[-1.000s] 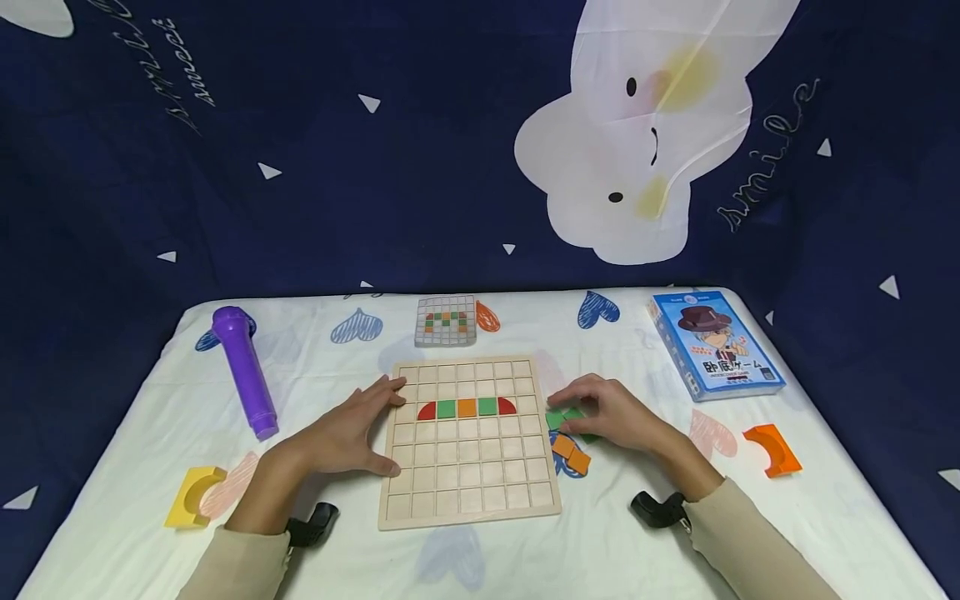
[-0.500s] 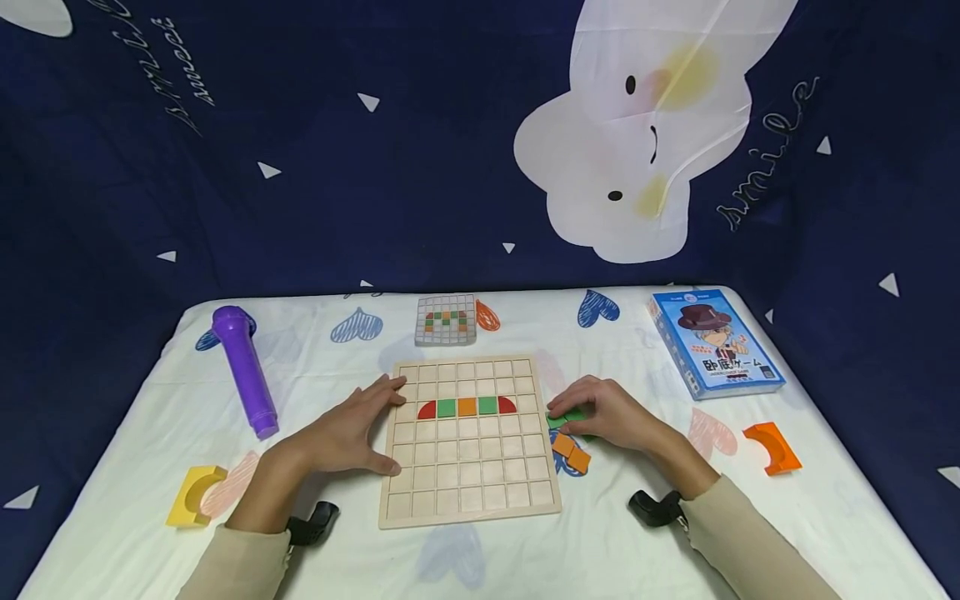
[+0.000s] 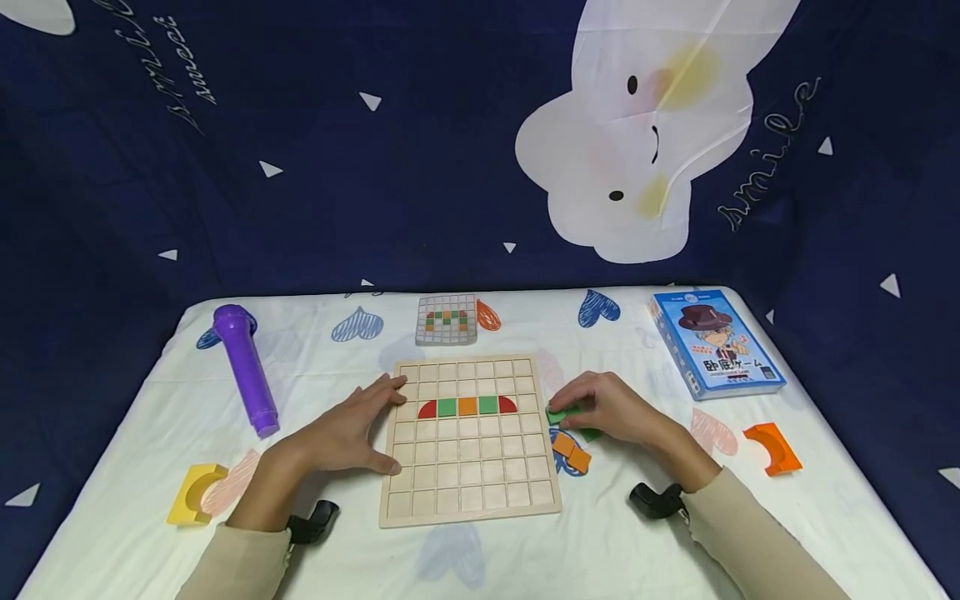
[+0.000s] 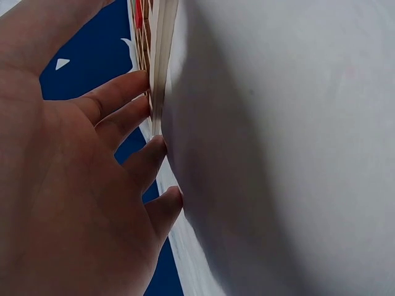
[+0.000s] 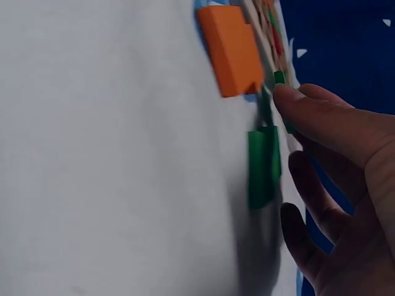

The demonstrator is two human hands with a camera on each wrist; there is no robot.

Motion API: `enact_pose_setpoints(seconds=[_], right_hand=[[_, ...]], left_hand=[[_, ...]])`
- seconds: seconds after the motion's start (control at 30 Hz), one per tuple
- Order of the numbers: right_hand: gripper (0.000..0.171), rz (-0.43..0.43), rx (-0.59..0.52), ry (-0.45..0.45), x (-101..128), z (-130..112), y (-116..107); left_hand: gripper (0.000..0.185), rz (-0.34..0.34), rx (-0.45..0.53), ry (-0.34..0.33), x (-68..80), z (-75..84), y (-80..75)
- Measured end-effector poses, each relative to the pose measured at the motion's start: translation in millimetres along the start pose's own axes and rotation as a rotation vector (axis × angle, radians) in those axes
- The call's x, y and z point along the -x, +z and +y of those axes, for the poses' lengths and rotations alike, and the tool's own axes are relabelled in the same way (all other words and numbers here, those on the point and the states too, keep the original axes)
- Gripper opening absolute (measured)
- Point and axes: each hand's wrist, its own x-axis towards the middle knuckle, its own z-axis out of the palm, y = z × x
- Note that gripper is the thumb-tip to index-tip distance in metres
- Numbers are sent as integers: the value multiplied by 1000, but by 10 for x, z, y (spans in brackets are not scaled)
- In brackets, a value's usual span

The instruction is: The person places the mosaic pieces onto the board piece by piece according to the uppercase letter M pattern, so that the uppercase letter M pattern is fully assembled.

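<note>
A home play corner arranged for a tabletop puzzle. A navy cartoon bedsheet (image 3: 300, 167) printed with a white ghost-like figure hangs as the backdrop; the table (image 3: 675, 533) wears a white cloth with heart prints. Toys lie across it: a wooden grid board (image 3: 468, 475), a purple toy microphone (image 3: 243, 371), a blue game box (image 3: 716, 343), coloured blocks.
</note>
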Motion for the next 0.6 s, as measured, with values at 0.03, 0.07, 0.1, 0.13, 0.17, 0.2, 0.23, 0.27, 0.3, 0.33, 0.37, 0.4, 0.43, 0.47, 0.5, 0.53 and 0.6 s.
enact_pose_setpoints(seconds=[0.03, 0.07, 0.1, 0.13, 0.17, 0.2, 0.23, 0.27, 0.3, 0.33, 0.37, 0.4, 0.43, 0.47, 0.5, 0.53, 0.6], right_hand=[[20, 0, -2, 3, -5, -12, -12], [20, 2, -2, 3, -11, -19, -22], [19, 4, -2, 4, -17, -31, -33], [19, 7, -3, 0, -23, -42, -41], [19, 11, -4, -3, -30, -53, -48], [18, 16, -7, 0, -37, -67, -53], [18, 20, -8, 1, -43, -78, -56], [18, 27, -11, -1, -50, -88, -57], [19, 31, -14, -3, -57, -100, -56], [19, 33, -22, -5, -63, -109, -52], [19, 35, -33, -4, -72, -119, -47], [19, 34, -43, -6, -82, -126, -38], [19, 31, -54, -11, -93, -133, -27], [19, 29, -62, -19, -104, -141, -16], [19, 26, -67, -26, -115, -150, -3], [19, 24, -75, -32, -128, -161, 10], [19, 24, -78, -42, -157, -186, 41]], left_hand=[[86, 0, 1, -1, 1, 2, -1], [86, 0, 1, -1, 2, 2, -1], [86, 0, 1, -1, 3, 3, -2], [86, -1, 0, -1, 3, 3, -3], [86, -2, 0, -2, 4, 2, -4], [86, -3, 0, -2, 4, 2, -4], [86, -4, -1, -3, 4, 1, -5], [87, -5, -1, -4, 4, 0, -5], [87, -5, -1, -5, 3, -1, -5], [87, -5, 0, -5, 2, -3, -5], [87, -5, 2, -4, 1, -5, -4], [87, -6, 2, -4, -1, -7, -3], [87, -5, 2, -3, -3, -9, -2], [87, -4, 3, -2, -5, -11, 0], [87, -5, 1, -1, -7, -14, 2], [87, -4, 1, -1, -9, -16, 4], [87, -4, 0, -1, -11, -19, 8]])
